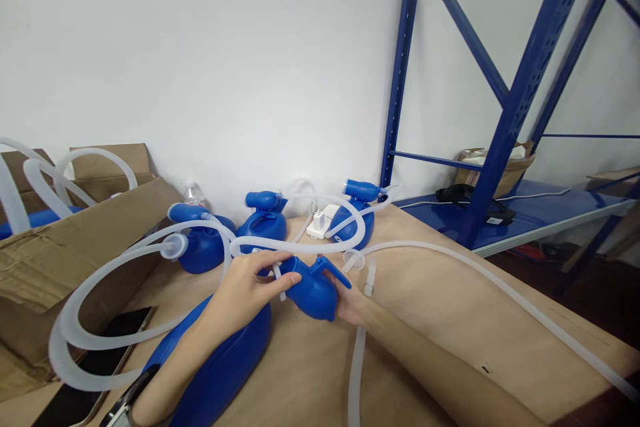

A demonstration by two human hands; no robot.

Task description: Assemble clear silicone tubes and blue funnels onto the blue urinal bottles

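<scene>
Both hands hold a small blue plastic piece [313,293] with a long blue lever, above the wooden table [425,320]. My left hand [253,283] pinches its left end, where a short clear tube piece sticks out. Round its right side and underneath wraps my right hand [350,300], its fingers partly hidden. Beneath my left forearm lies a large blue container [240,353]. A clear hose [357,373] runs toward the front edge, below my right wrist.
Blue bottles with hoses [203,247] stand along the back, near a white power strip [318,227]. At left are a cardboard box [90,240] and a dark phone [120,340]. A long hose [500,287] crosses the right side. Blue shelving [505,107] rises behind.
</scene>
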